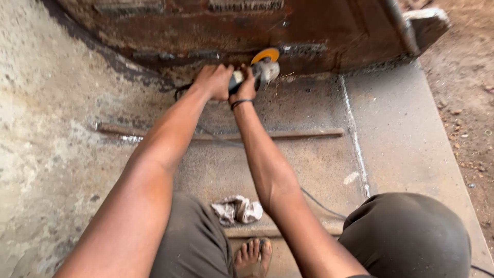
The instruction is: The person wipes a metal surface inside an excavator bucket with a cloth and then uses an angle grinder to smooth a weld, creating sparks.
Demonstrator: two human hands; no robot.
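Note:
Both my arms reach forward to an angle grinder (263, 69) with an orange-yellow disc guard, held against the lower edge of a large rusty metal panel (267, 25). My left hand (214, 81) grips the rear of the grinder's body. Closed around the body just behind the head is my right hand (246, 87), which has a dark band at the wrist. A few sparks show by the disc, where it meets the panel's bottom seam.
A long rusty metal bar (288, 135) lies across the steel plate (401, 134) under my arms. The grinder's cable (321, 205) trails back over the plate. A crumpled grey rag (237, 209) lies near my bare foot (252, 255). Dirt ground lies at right, concrete at left.

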